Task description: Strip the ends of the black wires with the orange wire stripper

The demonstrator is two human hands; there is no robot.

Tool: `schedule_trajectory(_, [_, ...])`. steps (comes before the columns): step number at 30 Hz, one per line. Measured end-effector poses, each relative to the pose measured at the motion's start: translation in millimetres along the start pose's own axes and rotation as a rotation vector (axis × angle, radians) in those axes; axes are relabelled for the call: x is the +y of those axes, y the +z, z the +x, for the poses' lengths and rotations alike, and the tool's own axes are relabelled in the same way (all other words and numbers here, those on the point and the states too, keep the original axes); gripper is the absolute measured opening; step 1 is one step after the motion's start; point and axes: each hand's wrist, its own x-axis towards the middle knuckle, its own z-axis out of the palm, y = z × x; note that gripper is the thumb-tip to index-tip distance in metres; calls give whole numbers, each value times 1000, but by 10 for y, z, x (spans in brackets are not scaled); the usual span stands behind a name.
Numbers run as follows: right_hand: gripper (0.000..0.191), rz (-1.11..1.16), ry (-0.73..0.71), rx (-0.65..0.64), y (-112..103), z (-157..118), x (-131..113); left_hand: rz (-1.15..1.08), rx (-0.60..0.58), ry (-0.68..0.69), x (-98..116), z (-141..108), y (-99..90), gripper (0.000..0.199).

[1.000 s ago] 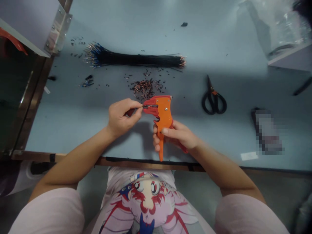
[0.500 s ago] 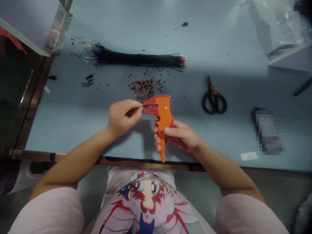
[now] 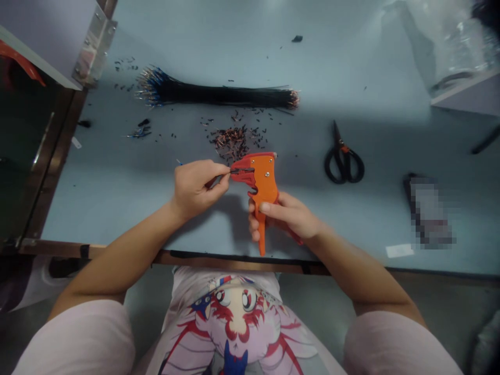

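My right hand (image 3: 287, 216) is wrapped round the handles of an orange and red wire stripper (image 3: 265, 177), held upright with its red jaws facing left. My left hand (image 3: 197, 187) pinches a thin black wire (image 3: 236, 171) between thumb and fingertips. The wire's end lies between the stripper's jaws; most of its length is hidden behind the left hand, and a blue tip shows above the knuckles. Just behind the jaws is a heap of black and copper wire scraps (image 3: 232, 143).
A bundle of black wires (image 3: 222, 95) with blue-tipped left ends and bare copper right ends lies farther back. Black-handled scissors (image 3: 344, 161) are to the right, then a pixelated object (image 3: 429, 208) and a white label (image 3: 399, 250). Several blue terminals (image 3: 138, 133) lie left.
The wire stripper and my right hand have shifted very slightly, with the handle end a little higher. My left hand keeps its pinch on the wire, almost unmoved.
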Motion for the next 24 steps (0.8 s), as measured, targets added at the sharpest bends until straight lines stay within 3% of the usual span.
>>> schedule_trajectory(10, [28,5,-21,-27,-35,14,14,-55,55,47,-2,-2,26,10])
schedule_trajectory(16, [30,3,-30,-38,-41,25,12,-110,100,-134,15,-47,72,6])
schedule_trajectory(24, [31,-12,-33,-35,-39,20,3,-143,76,-155,7,-58,86,3])
